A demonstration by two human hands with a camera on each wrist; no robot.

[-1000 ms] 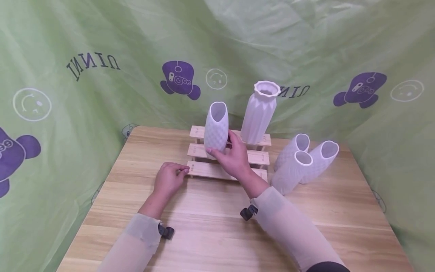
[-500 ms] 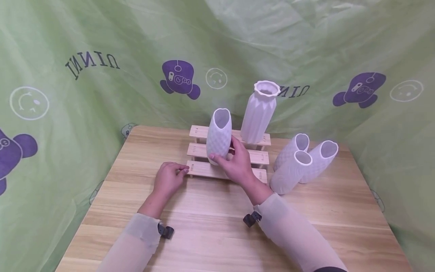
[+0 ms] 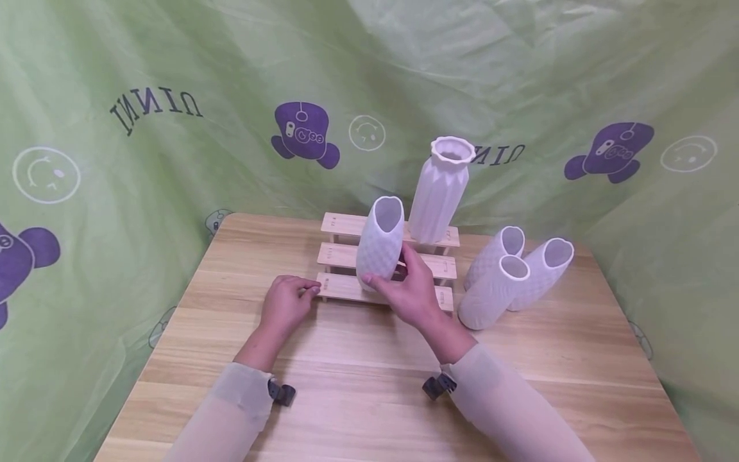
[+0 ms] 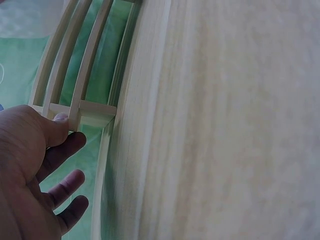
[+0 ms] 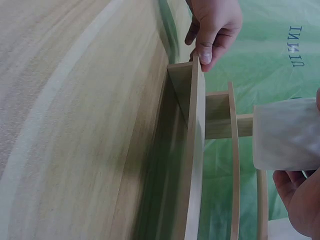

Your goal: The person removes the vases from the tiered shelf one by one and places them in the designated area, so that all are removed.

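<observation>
My right hand grips a white diamond-textured vase low on its side, thumb in front. In the right wrist view, the vase's flat base hangs apart from the boards below it. The vase leans slightly, its heart-shaped mouth upward. Beneath it is a three-tier wooden stand. My left hand pinches the left end of the stand's lowest board between thumb and index finger; the left wrist view shows the other fingers loosely spread. A taller fluted white vase stands on the top tier's right side.
Right of the stand, three more white vases stand close together on the wooden table: a back one, a front one and a right one. A green printed curtain surrounds the table's back and sides.
My right hand has brought the textured vase toward me, down and slightly right, from above the middle tier to over the lowest tier. My left hand stays at the board's end.
</observation>
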